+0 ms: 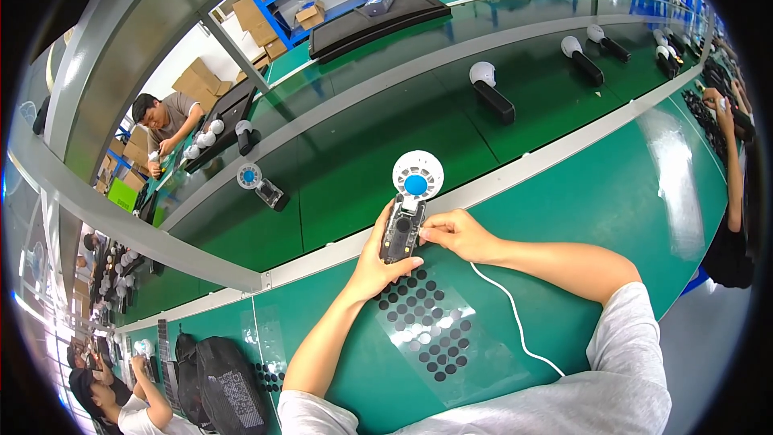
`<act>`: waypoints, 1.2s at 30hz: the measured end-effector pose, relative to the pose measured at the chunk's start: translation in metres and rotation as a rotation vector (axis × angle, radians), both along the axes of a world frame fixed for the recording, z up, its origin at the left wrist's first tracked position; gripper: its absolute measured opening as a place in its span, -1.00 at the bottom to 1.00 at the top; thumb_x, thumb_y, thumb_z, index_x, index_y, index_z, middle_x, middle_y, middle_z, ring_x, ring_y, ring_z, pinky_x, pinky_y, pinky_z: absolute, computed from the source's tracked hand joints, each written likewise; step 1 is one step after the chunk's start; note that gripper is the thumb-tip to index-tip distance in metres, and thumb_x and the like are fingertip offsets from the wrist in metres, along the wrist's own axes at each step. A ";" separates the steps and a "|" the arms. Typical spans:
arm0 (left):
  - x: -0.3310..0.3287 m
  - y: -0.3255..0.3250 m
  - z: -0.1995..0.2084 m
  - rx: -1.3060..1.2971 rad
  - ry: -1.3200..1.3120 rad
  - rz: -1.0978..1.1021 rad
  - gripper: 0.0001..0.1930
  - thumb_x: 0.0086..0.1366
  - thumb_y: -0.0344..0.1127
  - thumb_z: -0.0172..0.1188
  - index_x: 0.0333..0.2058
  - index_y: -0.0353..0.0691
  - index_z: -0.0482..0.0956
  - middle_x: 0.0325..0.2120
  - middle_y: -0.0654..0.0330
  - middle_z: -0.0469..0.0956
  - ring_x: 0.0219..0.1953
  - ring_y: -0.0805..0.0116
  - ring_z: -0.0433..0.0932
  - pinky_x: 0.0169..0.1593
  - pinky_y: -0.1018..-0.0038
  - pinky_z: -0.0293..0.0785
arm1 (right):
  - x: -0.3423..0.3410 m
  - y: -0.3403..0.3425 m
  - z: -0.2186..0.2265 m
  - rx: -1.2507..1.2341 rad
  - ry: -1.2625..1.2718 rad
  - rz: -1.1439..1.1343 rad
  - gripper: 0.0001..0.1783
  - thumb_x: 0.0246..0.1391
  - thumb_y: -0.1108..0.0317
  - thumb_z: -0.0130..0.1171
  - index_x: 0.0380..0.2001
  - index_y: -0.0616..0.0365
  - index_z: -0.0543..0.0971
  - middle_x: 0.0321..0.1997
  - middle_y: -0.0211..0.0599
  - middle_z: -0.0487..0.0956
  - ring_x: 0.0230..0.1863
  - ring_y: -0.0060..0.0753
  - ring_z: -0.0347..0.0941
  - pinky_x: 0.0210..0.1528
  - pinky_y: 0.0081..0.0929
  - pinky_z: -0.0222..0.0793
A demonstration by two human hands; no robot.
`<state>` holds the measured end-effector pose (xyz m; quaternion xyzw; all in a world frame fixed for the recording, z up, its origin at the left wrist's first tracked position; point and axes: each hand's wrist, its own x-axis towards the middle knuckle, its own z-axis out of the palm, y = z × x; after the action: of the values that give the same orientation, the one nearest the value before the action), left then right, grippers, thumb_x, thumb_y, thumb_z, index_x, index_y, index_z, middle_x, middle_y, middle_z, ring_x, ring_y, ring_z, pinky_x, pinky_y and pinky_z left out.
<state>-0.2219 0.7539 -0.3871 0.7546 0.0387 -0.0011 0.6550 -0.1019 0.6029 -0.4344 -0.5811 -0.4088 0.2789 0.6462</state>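
small handheld fan [407,209], round white head with blue centre hub pointing away, dark translucent handle showing inner parts, held upright just above green tabletop [564,209], clear sheet of black round stickers [427,322] lying flat beneath, several spots bare

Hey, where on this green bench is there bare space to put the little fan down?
The widest bare stretch of the green bench lies right of the right hand, up to the metal rail. Under the left hand it is crowded: the clear sheet of black dots and the white cable cover it. Lower left holds black bags.
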 end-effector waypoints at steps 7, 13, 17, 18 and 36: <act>0.001 -0.001 -0.007 0.142 -0.115 0.001 -0.05 -0.12 -0.58 0.23 0.24 -0.17 -0.12 0.06 0.02 0.26 -0.05 0.23 0.40 -0.10 0.47 0.39 | -0.003 0.000 0.003 0.039 0.011 -0.014 -0.77 0.08 0.36 0.00 -0.54 0.28 0.52 -0.68 -0.48 0.35 -0.66 -0.69 0.05 -0.60 -0.68 -0.05; 0.003 -0.008 -0.006 0.252 -0.169 0.034 -0.05 -0.13 -0.57 0.22 0.24 -0.17 -0.11 0.08 0.01 0.25 0.04 0.18 0.34 0.02 0.39 0.33 | -0.001 -0.001 0.004 -0.007 -0.003 -0.028 -0.77 0.09 0.35 0.01 -0.54 0.27 0.52 -0.68 -0.48 0.36 -0.66 -0.69 0.05 -0.60 -0.67 -0.04; 0.001 -0.010 -0.001 0.300 -0.160 0.069 -0.06 -0.14 -0.58 0.21 0.23 -0.18 -0.09 0.06 0.01 0.28 0.02 0.20 0.36 0.02 0.40 0.33 | 0.000 -0.003 0.009 -0.026 0.001 -0.006 -0.77 0.09 0.35 0.01 -0.53 0.27 0.52 -0.68 -0.48 0.35 -0.66 -0.69 0.06 -0.61 -0.67 -0.04; 0.001 -0.010 0.003 0.287 -0.133 0.069 -0.07 -0.15 -0.58 0.21 0.23 -0.19 -0.07 0.05 0.01 0.28 0.02 0.20 0.35 0.03 0.40 0.31 | 0.001 -0.004 0.010 -0.043 0.010 0.013 -0.77 0.09 0.35 0.00 -0.53 0.27 0.52 -0.69 -0.48 0.35 -0.66 -0.69 0.06 -0.61 -0.67 -0.03; 0.051 0.006 -0.013 0.085 -0.124 0.196 -0.24 -0.17 -0.58 0.20 0.13 -0.18 0.24 -0.27 0.12 0.49 -0.58 0.56 0.39 -0.66 0.78 0.17 | 0.003 0.007 -0.001 0.037 -0.029 -0.371 -0.78 -0.04 0.35 0.03 -0.68 0.21 0.42 -0.75 -0.40 0.35 -0.72 -0.48 0.14 -0.62 -0.51 0.08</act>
<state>-0.1714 0.7599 -0.4006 0.7729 0.0716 0.1110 0.6207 -0.0992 0.6098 -0.4349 -0.6386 -0.3087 0.1389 0.6911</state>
